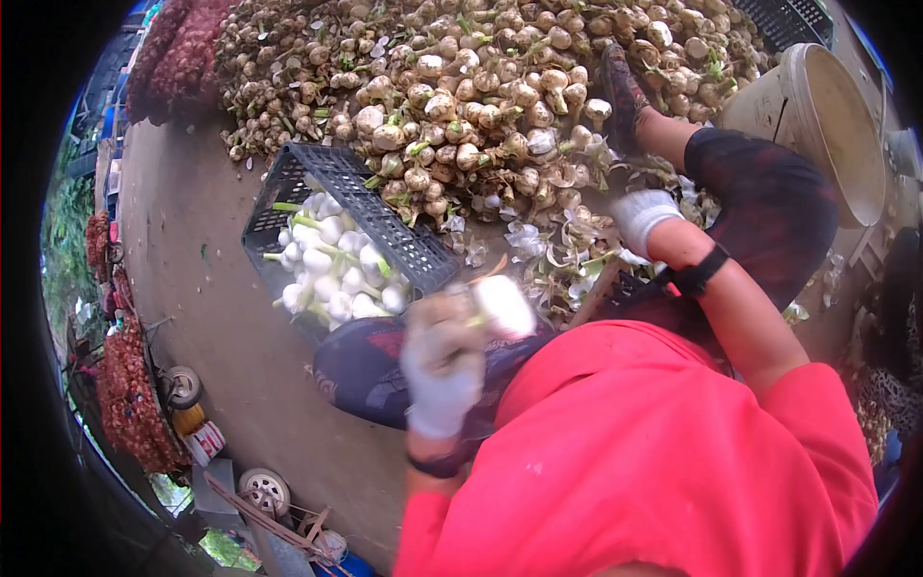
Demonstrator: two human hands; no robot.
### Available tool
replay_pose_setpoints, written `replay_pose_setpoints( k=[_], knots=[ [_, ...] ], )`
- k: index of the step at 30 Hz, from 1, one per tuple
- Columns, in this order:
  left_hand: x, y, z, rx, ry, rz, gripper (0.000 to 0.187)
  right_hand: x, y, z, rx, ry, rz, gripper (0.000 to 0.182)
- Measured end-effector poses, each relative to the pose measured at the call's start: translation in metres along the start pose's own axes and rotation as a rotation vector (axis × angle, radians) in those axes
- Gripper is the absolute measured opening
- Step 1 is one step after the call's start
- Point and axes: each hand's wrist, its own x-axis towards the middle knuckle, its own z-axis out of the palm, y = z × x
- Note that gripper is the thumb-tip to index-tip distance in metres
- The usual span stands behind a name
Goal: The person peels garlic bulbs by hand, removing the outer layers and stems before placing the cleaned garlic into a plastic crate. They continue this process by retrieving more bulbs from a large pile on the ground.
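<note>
My left hand, in a soiled white glove, is closed around a peeled white garlic bulb, blurred by motion, above my bent leg. My right hand, also in a white glove, is over the loose peelings near my other knee. Motion smears its fingers, so what they hold, if anything, does not show. Beside my left hand a black plastic crate stands tilted, with clean white garlic bulbs with short green stems inside. Behind it spreads a large heap of unpeeled garlic.
Torn skins litter the ground between my legs. A white bucket lies tipped at the right. Red mesh sacks stand at the back left, and a cart wheel is at the lower left. Concrete floor runs along the left.
</note>
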Motion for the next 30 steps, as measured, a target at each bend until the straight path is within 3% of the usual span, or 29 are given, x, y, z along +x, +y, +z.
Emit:
replay_pose_setpoints(
  k=[1,2,4,5,7,9,11,13,14,15,17,19,21,22,23,25,27,28,29,30],
  knots=[
    [-0.002,-0.001,-0.026,0.24,0.057,0.07,0.021,-0.005,0.01,0.011,-0.079,-0.112,-0.048,0.025],
    [0.0,0.006,-0.048,0.145,0.134,0.024,0.019,-0.013,0.016,0.012,-0.071,-0.145,-0.02,0.027],
    [0.0,0.002,-0.103,0.698,0.007,-0.015,0.007,-0.016,0.014,-0.004,-0.078,-0.247,0.011,0.036],
    [0.005,-0.002,-0.102,0.695,0.004,-0.021,0.007,-0.006,0.009,-0.003,-0.079,-0.254,0.011,0.036],
    [0.023,-0.014,-0.092,1.196,-0.093,0.027,0.011,0.024,-0.008,-0.001,0.065,0.472,-0.219,0.032],
    [0.033,-0.032,-0.05,0.899,0.007,-0.069,0.018,0.065,-0.049,-0.013,0.148,0.367,-0.243,0.028],
    [0.042,-0.053,-0.003,0.571,-0.052,-0.054,0.017,0.12,-0.076,0.001,0.074,0.197,-0.207,0.025],
    [0.042,-0.075,0.036,0.348,-0.085,-0.087,0.018,0.164,-0.08,0.037,0.045,0.392,-0.122,0.022],
    [0.043,-0.072,0.046,0.096,-0.103,-0.304,0.017,0.158,-0.083,0.026,0.034,0.418,-0.091,0.023],
    [0.045,-0.072,0.045,0.094,-0.086,-0.304,0.017,0.161,-0.083,0.023,0.072,0.402,-0.068,0.032],
    [0.052,-0.072,0.044,-0.225,-0.059,-0.577,0.016,0.16,-0.072,0.018,0.258,0.234,-0.033,0.037],
    [0.045,-0.11,0.046,-0.323,-0.036,-0.654,0.023,0.15,-0.06,0.022,0.381,0.287,-0.003,0.045],
    [0.044,-0.122,0.05,-0.721,0.147,-0.962,0.032,0.119,-0.048,0.015,0.923,0.075,-0.071,0.055],
    [0.045,-0.122,0.057,-0.664,0.102,-0.935,0.038,0.092,-0.044,0.006,1.032,0.074,-0.146,0.062],
    [0.044,-0.114,0.065,-0.658,0.095,-0.932,0.038,0.073,-0.042,0.009,1.428,-0.098,-0.18,0.062],
    [0.046,-0.09,0.081,-0.92,-0.061,-0.835,0.038,0.021,-0.055,0.0,1.667,0.027,-0.238,0.061],
    [0.046,-0.072,0.083,-0.965,-0.198,-0.759,0.043,-0.011,-0.056,0.003,1.664,0.197,-0.34,0.057],
    [0.046,-0.061,0.083,-0.886,-0.139,-0.64,0.044,-0.026,-0.054,-0.01,1.65,0.212,-0.348,0.058],
    [0.047,-0.054,0.082,-0.807,-0.077,-0.52,0.045,-0.038,-0.049,-0.016,1.916,0.102,-0.47,0.055],
    [0.047,-0.049,0.079,-0.707,-0.071,-0.504,0.049,-0.041,-0.045,-0.02,1.891,0.162,-0.393,0.053]
  ],
)
